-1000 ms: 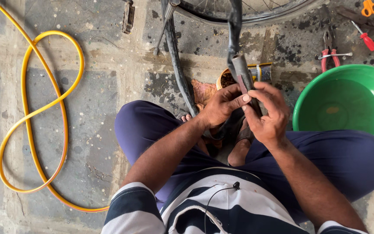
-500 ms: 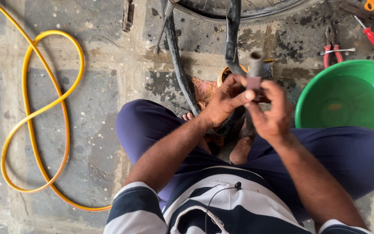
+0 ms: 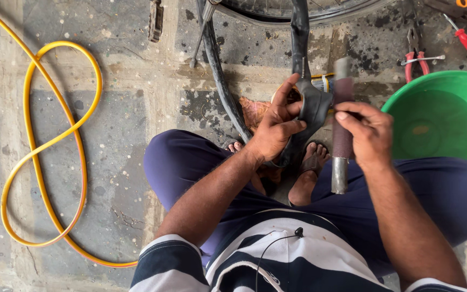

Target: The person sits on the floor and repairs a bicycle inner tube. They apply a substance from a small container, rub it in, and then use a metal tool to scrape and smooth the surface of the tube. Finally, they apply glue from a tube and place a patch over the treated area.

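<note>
While the person sits cross-legged on the floor (image 3: 131, 97), the left hand (image 3: 277, 127) grips a fold of black inner tube (image 3: 313, 108), thumb on one side and fingers curled round the other, with the index finger raised off it. That tube runs up from the hand toward the wheel (image 3: 298, 8) at the floor's top edge, and loops down between the knees near the bare feet (image 3: 306, 173).

Over to the right hand (image 3: 368, 132): fingers closed round a metal pipe (image 3: 342, 124) wrapped in dark reddish abrasive paper, held upright just beside the tube fold, bare grey metal showing at both ends. Whether pipe and tube touch, I cannot tell.

Right of that hand, a green basin (image 3: 444, 119) sits by the floor's right edge, partly cut off by the knee. Above it lie red-handled pliers (image 3: 414, 54) and, toward the top right corner, a red-handled screwdriver (image 3: 463, 35).

On the left side of the floor, well apart from the hands, a yellow hose (image 3: 55, 140) lies in a loose figure-eight, one end running off the top left corner. A dark pedal-like piece (image 3: 156, 19) rests near the top edge.

A thin black wire with a small clip (image 3: 298, 232) hangs on the striped shirt.
</note>
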Demonstrator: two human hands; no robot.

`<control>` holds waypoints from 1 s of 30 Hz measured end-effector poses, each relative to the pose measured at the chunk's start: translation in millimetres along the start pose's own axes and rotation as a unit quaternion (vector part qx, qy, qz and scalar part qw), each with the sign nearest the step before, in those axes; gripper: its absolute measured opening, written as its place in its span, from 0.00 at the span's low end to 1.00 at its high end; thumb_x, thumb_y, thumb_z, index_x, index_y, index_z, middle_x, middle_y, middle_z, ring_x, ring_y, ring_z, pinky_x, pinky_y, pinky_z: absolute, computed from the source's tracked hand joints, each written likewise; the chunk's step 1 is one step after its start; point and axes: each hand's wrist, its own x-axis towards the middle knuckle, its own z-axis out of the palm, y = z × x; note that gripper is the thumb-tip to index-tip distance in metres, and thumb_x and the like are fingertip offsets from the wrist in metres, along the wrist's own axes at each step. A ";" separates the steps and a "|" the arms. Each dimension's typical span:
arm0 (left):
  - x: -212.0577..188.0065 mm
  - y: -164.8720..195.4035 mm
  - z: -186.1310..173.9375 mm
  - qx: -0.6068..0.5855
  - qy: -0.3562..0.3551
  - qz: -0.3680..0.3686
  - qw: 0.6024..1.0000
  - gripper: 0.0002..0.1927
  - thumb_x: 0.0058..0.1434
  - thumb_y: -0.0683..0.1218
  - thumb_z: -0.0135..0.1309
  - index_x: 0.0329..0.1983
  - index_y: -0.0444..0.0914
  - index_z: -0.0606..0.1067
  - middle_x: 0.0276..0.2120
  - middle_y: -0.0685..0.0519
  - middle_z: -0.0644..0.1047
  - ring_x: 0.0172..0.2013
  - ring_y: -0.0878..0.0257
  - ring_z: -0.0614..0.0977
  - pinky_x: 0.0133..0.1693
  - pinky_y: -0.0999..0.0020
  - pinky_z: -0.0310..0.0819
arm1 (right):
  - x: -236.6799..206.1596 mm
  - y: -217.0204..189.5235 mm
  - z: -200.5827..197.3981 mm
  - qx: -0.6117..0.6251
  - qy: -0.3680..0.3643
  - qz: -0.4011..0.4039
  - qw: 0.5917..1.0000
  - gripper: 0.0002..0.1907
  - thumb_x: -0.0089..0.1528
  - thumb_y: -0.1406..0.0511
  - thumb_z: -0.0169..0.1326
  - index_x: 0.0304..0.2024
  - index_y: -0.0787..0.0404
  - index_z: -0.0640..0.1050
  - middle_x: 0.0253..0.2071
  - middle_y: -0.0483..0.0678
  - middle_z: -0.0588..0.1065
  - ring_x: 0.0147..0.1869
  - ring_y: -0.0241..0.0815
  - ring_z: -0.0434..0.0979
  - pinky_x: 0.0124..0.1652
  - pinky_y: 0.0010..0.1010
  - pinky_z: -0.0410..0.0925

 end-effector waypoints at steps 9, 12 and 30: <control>-1.4 -19.5 1.4 0.044 0.097 -0.020 0.994 0.32 0.61 0.30 0.59 0.64 0.35 0.58 0.51 0.50 0.76 0.54 0.62 0.79 0.59 0.60 0.76 | 2.2 23.9 16.6 0.070 -0.038 0.014 0.997 0.11 0.68 0.67 0.58 0.51 0.67 0.81 0.43 0.48 0.81 0.43 0.33 0.79 0.44 0.23 0.73; -4.0 -23.9 4.0 0.109 0.104 -0.056 0.987 0.21 0.63 0.35 0.63 0.56 0.31 0.70 0.46 0.48 0.79 0.49 0.61 0.82 0.55 0.62 0.79 | 1.1 17.3 21.9 0.019 -0.037 -0.002 0.999 0.13 0.67 0.69 0.59 0.53 0.69 0.79 0.45 0.50 0.80 0.44 0.34 0.80 0.44 0.23 0.74; -10.7 -11.5 6.1 0.311 0.036 0.082 0.946 0.07 0.67 0.34 0.56 0.47 0.35 0.79 0.39 0.54 0.80 0.44 0.67 0.81 0.50 0.71 0.75 | 11.1 -82.5 70.7 -0.344 0.116 -0.368 0.856 0.24 0.71 0.67 0.63 0.69 0.62 0.74 0.47 0.56 0.73 0.50 0.49 0.74 0.46 0.40 0.68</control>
